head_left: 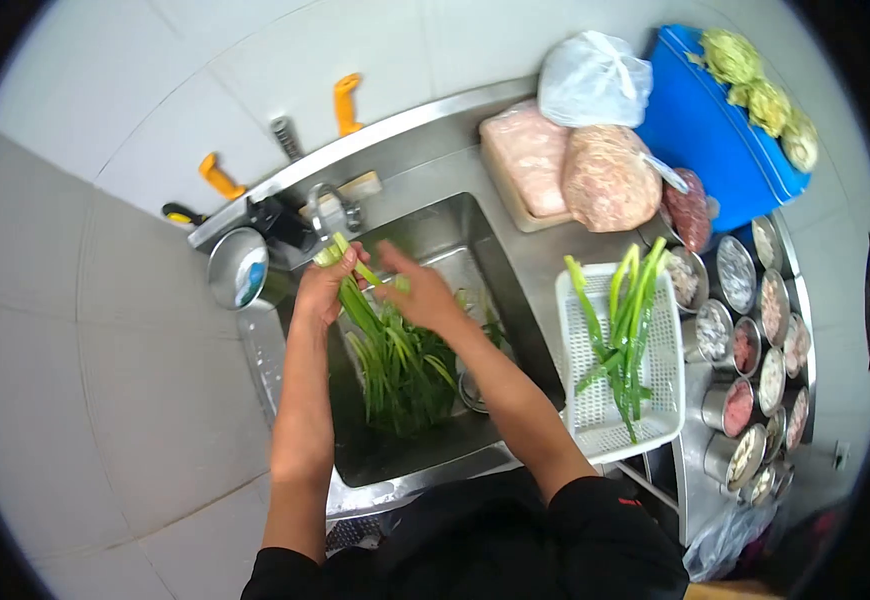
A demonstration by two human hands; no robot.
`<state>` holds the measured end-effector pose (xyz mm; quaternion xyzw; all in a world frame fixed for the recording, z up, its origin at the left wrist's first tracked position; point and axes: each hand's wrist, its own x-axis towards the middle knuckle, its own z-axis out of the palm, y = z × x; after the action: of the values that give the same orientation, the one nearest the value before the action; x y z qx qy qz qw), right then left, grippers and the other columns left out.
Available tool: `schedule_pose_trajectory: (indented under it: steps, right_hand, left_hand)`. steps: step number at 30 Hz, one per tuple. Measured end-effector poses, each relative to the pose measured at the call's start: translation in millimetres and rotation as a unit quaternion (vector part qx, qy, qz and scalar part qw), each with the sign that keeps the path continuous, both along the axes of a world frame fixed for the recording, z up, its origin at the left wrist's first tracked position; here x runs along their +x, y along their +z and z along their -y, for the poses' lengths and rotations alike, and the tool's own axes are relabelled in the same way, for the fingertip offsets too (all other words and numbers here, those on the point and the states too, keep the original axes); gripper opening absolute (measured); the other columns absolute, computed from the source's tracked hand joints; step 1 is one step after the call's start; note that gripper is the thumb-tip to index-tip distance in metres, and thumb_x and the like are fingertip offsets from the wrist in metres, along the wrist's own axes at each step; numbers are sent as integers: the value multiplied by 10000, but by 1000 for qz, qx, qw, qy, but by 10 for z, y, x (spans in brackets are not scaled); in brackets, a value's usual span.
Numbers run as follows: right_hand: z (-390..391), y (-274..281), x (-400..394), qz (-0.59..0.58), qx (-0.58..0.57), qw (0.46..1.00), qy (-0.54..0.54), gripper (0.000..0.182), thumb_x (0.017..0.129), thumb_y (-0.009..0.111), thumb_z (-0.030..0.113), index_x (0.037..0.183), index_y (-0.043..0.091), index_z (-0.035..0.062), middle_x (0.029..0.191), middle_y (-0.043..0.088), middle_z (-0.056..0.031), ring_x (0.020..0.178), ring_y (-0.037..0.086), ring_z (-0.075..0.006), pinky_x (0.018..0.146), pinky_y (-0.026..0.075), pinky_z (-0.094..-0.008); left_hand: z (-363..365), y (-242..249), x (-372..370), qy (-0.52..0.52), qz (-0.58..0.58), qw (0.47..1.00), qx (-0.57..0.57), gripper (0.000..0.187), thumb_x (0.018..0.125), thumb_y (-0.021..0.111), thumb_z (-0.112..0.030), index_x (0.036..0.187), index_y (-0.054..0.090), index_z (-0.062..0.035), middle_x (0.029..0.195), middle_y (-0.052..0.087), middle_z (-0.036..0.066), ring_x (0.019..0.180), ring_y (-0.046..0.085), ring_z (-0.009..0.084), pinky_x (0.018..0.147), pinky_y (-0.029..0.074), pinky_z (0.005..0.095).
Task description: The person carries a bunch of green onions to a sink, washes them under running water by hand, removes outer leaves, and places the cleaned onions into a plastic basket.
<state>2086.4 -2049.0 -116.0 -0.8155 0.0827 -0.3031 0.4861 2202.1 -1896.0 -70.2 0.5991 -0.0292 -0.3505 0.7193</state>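
Over the steel sink (395,470), my left hand (323,285) is wrapped round the pale ends of some green stalks (357,305). Close by on its right is my right hand (417,290), blurred by motion; its fingers are partly apart near the stalks, and whether they hold anything is unclear. A large bunch of long greens (400,375) lies in the sink below both hands. More green stalks (620,330) rest in a white perforated basket (670,400) on the counter right of the sink.
A faucet (330,210) stands at the sink's back edge, with a steel bowl (238,268) to its left. Bagged meat (610,180) and a blue crate (695,130) sit at back right. Several metal containers (740,350) line the right side.
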Motion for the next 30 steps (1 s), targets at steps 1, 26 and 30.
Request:
schedule_pose_trajectory:
  steps: [1, 26, 30]
  right_hand:
    - [15, 260, -79, -138, -10, 990, 31, 505, 861, 607, 332, 1285, 505, 78, 1113, 585, -241, 1074, 548, -379, 901, 435, -448]
    - [-392, -397, 456, -117, 222, 959, 135, 198, 901, 597, 161, 952, 568, -28, 804, 618, -87, 702, 567, -99, 629, 496, -312]
    - [-234, -405, 517, -82, 508, 827, 228, 97, 962, 486, 108, 1003, 502, 22, 819, 590, -61, 657, 575, -139, 628, 515, -302]
  left_hand:
    - [140, -22, -37, -13, -3, 1000, -6, 309, 891, 640, -274, 1071, 585, -29, 931, 636, 70, 754, 607, 175, 623, 510, 290]
    - [-196, -281, 189, 57, 19, 997, -51, 233, 823, 634, 5, 1045, 572, -31, 871, 629, 56, 774, 597, 181, 736, 480, 314]
    - [-278, -339, 240, 68, 63, 995, -39, 137, 898, 573, -62, 1021, 591, -3, 902, 641, 68, 768, 587, 175, 691, 474, 291]
